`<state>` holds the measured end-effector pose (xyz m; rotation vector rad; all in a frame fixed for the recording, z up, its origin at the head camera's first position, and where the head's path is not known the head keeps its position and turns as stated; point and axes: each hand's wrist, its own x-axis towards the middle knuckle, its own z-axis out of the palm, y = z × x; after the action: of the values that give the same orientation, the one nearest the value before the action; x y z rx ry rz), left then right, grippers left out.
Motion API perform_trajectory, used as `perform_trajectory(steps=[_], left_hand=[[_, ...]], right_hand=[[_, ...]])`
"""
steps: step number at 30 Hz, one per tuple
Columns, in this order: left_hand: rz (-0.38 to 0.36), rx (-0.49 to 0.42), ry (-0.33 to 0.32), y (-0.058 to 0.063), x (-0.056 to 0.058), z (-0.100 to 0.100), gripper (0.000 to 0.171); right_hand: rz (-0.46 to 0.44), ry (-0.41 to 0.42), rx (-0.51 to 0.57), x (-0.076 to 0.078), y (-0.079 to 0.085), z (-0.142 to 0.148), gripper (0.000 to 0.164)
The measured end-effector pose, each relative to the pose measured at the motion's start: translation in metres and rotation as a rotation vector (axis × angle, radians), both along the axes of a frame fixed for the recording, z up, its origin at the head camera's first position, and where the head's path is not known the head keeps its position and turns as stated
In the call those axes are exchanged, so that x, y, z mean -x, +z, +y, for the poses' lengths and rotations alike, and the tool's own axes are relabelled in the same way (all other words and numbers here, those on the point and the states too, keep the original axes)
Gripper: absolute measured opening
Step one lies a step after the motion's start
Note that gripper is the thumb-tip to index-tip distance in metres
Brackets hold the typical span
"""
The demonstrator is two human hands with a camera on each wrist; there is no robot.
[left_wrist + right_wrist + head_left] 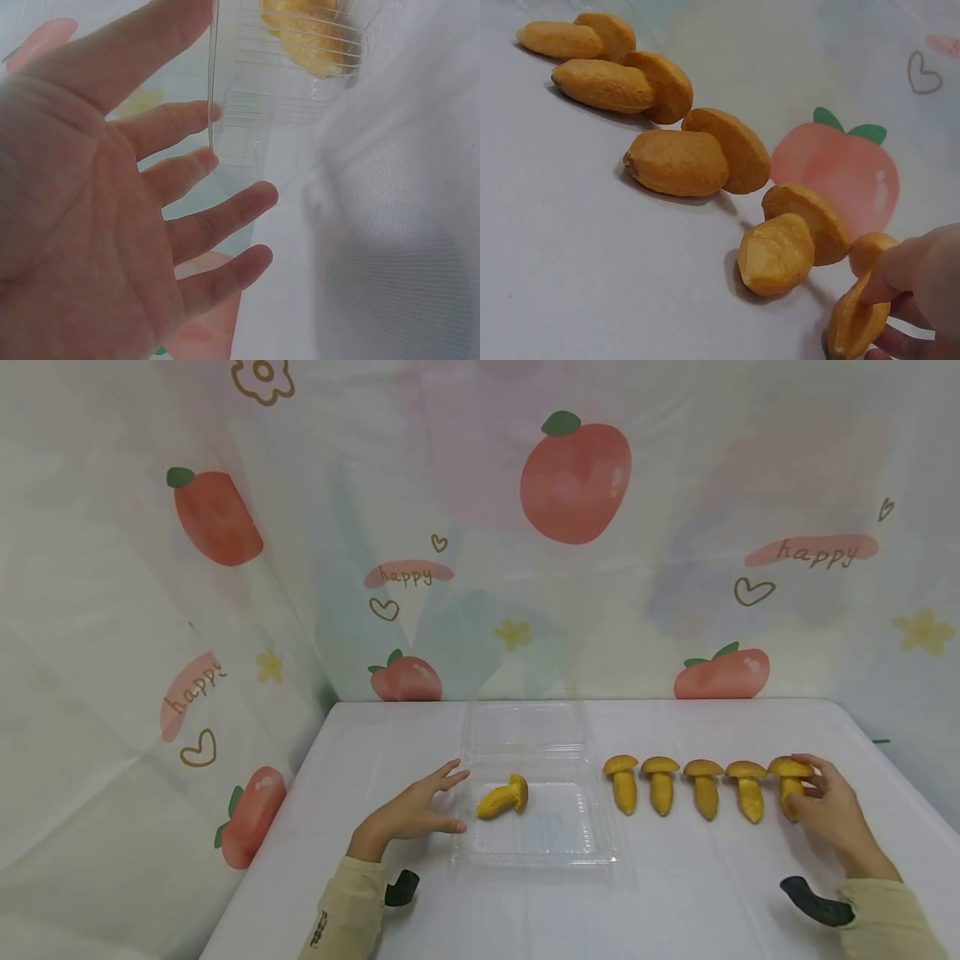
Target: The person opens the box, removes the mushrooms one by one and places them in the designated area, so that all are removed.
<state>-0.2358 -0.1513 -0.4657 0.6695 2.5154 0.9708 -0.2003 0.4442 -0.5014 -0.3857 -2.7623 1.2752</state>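
A clear plastic clamshell box lies on the white table with its lid folded back. Inside it, toward the left, one yellow mushroom rests on its side. My left hand is at the box's left edge, fingers spread and extended; in the left wrist view the thumb and some fingertips meet the clear rim. To the right of the box, several yellow mushrooms lie in a row, caps toward the back. At the row's right end, my right hand pinches the last mushroom between thumb and fingers.
The white table ends at a printed cloth backdrop behind, with another cloth side at the left. A dark curved strap piece projects near the right wrist, and another dark piece near the left.
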Motion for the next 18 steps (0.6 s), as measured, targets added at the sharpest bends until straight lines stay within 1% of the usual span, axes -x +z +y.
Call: perform_trajectory(steps=[4, 7, 9, 14, 18], left_hand=[[-0.002, -0.002, -0.003, -0.0006, 0.0005, -0.0005, 0.084], [0.001, -0.001, -0.008, -0.0014, 0.0011, -0.0010, 0.084], [0.004, 0.000, -0.011, -0.0018, 0.0014, -0.0013, 0.084], [0.006, 0.002, -0.011, -0.0016, 0.0013, -0.0013, 0.084], [-0.001, -0.003, -0.006, -0.0015, 0.0013, -0.0009, 0.085]], right_hand=[[-0.021, -0.012, -0.003, -0.0006, -0.0011, 0.0013, 0.074], [-0.012, -0.018, -0.011, -0.0007, -0.0019, 0.0028, 0.073], [-0.008, -0.014, -0.024, -0.0003, -0.0029, 0.0038, 0.072], [-0.036, 0.009, -0.082, 0.0003, -0.0078, 0.0051, 0.075], [-0.040, -0.004, -0.098, -0.0014, -0.0094, 0.0037, 0.076]])
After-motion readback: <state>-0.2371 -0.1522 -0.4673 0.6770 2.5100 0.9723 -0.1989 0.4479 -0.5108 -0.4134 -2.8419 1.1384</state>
